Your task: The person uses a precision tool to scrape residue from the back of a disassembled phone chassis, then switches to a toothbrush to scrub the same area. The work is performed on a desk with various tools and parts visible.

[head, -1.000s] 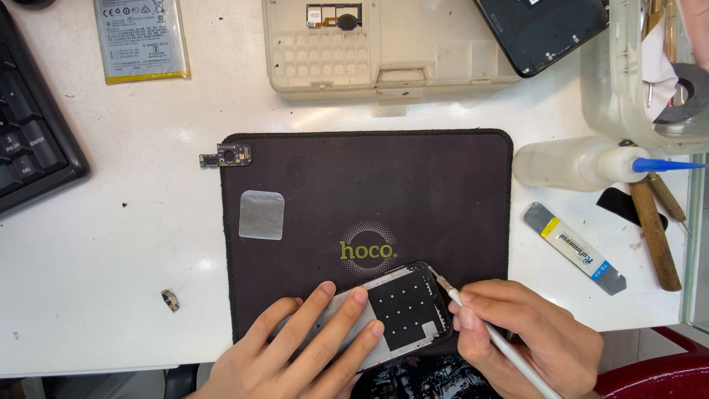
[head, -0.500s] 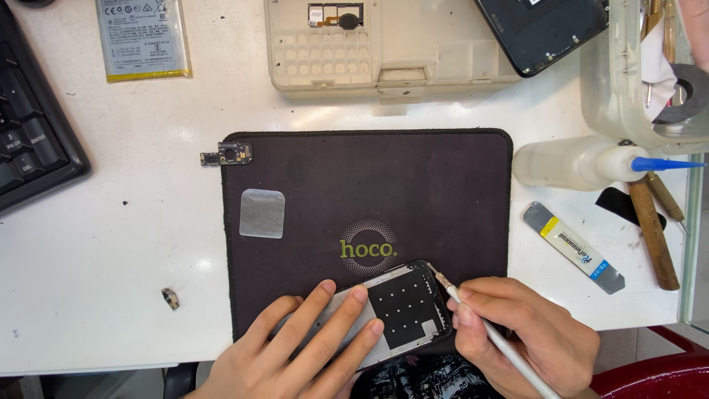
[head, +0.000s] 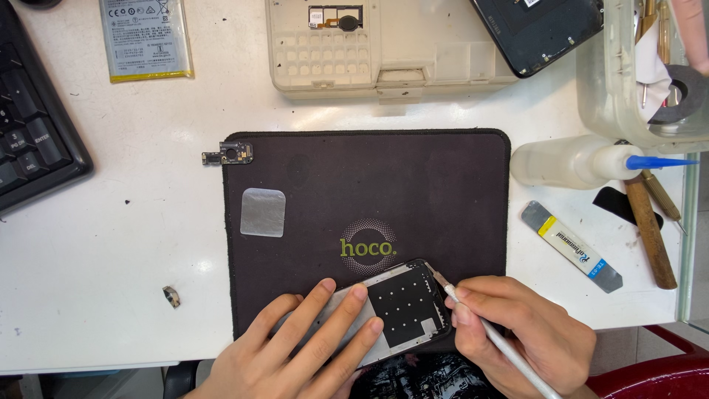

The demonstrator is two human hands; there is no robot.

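An opened phone frame (head: 402,307) with a black inner plate lies tilted at the near edge of a dark work mat (head: 369,199). My left hand (head: 295,355) lies flat on its left part, fingers spread, pressing it down. My right hand (head: 521,336) grips a thin white-handled tool (head: 487,332) like a pen. The tool's metal tip touches the frame's upper right corner.
On the mat lie a grey square pad (head: 262,212) and a small circuit part (head: 229,154). A squeeze bottle (head: 583,161), flat metal pry tool (head: 572,246) and wooden-handled tools (head: 650,229) lie right. Keyboard (head: 33,140), battery (head: 145,37), beige tray (head: 384,44) behind.
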